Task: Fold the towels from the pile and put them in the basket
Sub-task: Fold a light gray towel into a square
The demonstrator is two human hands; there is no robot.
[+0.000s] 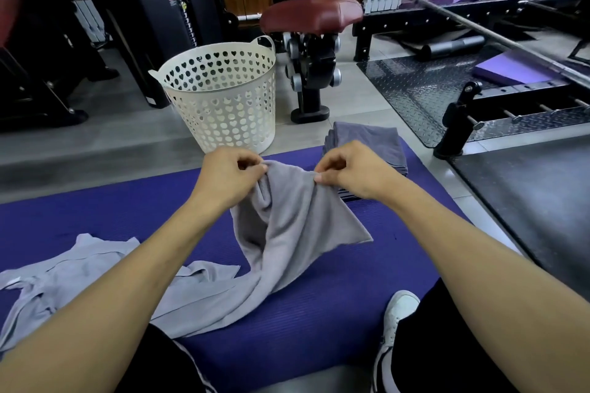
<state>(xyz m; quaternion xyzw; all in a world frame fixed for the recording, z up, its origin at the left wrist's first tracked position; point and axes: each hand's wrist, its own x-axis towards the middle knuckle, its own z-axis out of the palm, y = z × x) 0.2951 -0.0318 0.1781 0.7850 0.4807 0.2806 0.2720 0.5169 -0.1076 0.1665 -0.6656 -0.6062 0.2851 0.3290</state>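
Both hands hold one grey towel (287, 220) up by its top edge over the purple mat (287, 329). My left hand (228, 174) pinches the left corner, and my right hand (349, 169) pinches the right corner. The towel hangs twisted, its lower end trailing on the mat. A loose pile of grey towels (73, 274) lies at the left, partly under my left forearm. A stack of folded grey towels (370, 143) sits behind my right hand. The white basket (220, 96) with heart-shaped holes stands beyond the mat; I see nothing in it.
A weight machine with a dark red seat (311, 14) stands right behind the basket. A black metal frame and barbell (479, 25) fill the right side. My legs and a white shoe (397, 313) rest on the mat's near edge.
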